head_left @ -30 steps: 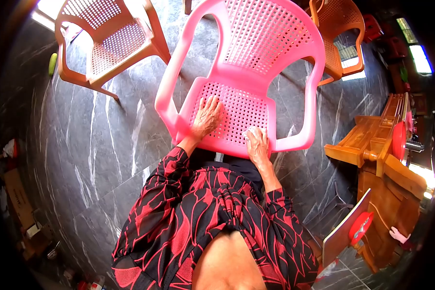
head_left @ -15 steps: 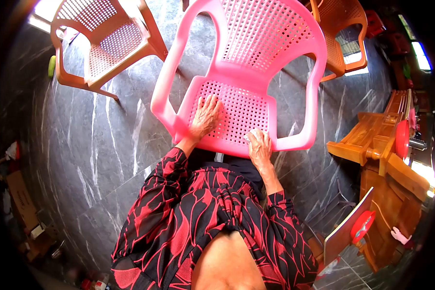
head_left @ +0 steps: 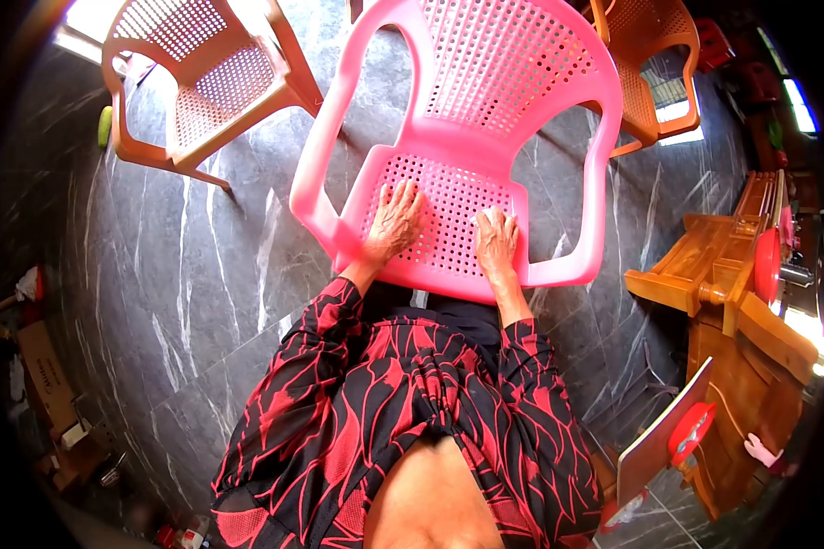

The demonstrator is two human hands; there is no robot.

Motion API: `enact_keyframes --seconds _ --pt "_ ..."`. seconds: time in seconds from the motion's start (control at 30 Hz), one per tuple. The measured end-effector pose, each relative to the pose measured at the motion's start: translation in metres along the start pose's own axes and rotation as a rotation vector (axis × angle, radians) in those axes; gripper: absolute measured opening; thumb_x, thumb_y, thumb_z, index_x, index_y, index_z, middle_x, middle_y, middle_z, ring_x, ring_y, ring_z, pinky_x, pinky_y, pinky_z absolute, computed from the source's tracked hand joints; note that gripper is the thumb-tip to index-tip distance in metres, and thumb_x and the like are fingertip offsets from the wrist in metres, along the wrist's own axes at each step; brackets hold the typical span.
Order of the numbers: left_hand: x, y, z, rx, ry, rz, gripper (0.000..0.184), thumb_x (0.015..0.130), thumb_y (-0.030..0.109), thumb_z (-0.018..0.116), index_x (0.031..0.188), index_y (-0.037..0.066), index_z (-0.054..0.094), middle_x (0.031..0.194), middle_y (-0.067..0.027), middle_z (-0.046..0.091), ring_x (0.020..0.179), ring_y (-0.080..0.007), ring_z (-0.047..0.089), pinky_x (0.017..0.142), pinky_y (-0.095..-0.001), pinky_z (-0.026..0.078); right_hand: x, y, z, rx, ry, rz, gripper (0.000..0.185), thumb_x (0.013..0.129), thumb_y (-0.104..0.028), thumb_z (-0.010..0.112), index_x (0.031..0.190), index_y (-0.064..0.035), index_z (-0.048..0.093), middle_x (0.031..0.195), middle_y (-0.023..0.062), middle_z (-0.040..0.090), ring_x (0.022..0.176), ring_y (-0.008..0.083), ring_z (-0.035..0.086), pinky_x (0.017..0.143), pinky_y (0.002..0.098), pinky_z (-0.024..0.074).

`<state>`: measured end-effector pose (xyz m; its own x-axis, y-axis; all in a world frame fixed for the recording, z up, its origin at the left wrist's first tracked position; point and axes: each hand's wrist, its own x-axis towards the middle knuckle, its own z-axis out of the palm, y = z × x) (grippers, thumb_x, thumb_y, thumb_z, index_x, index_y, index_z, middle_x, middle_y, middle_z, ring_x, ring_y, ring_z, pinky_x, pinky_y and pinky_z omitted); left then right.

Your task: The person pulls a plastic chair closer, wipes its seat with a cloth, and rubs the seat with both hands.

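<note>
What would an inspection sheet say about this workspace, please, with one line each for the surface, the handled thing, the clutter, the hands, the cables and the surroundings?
Surface: grey tile floor with white veins.
Handled thing: pink plastic armchair, perforated seat and backrest, facing the person.
Clutter: cardboard box among small items at the left edge, too dim to name.
Hands: left hand flat on the seat, fingers spread; right hand on the seat, its grip unclear.
Cables: nothing seen for certain.
Surroundings: brown plastic armchair ahead left, another brown armchair ahead right; wooden furniture at right.
</note>
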<state>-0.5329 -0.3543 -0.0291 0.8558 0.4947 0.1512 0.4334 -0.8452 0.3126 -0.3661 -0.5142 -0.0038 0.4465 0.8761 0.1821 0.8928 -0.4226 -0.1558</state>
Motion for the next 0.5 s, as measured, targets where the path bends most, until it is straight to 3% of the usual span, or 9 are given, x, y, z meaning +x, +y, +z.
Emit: enact_keyframes --seconds 0.07,0.5 --pt "-0.001 0.0 0.0 -0.003 0.022 0.008 0.039 0.089 0.028 0.057 0.121 0.006 0.051 0.135 -0.0192 0.045 0.131 -0.0343 0.039 0.108 -0.0562 0.027 0.008 0.002 0.004 -0.007 -0.093 0.062 0.023 0.085 -0.016 0.061 0.108 -0.0135 0.062 0.121 0.0129 0.052 0.113 0.04 0.048 0.094 0.0541 0.0417" --pt "-0.001 -0.002 0.005 -0.039 0.023 0.003 0.039 0.089 0.026 0.057 0.122 0.005 0.051 0.135 -0.0187 0.044 0.132 -0.0335 0.038 0.11 -0.0556 0.024 0.006 0.009 0.005 0.067 -0.07 0.002 0.022 0.086 -0.012 0.06 0.107 -0.0121 0.062 0.12 0.013 0.052 0.113 0.0407 0.047 0.094 0.052 0.0433"
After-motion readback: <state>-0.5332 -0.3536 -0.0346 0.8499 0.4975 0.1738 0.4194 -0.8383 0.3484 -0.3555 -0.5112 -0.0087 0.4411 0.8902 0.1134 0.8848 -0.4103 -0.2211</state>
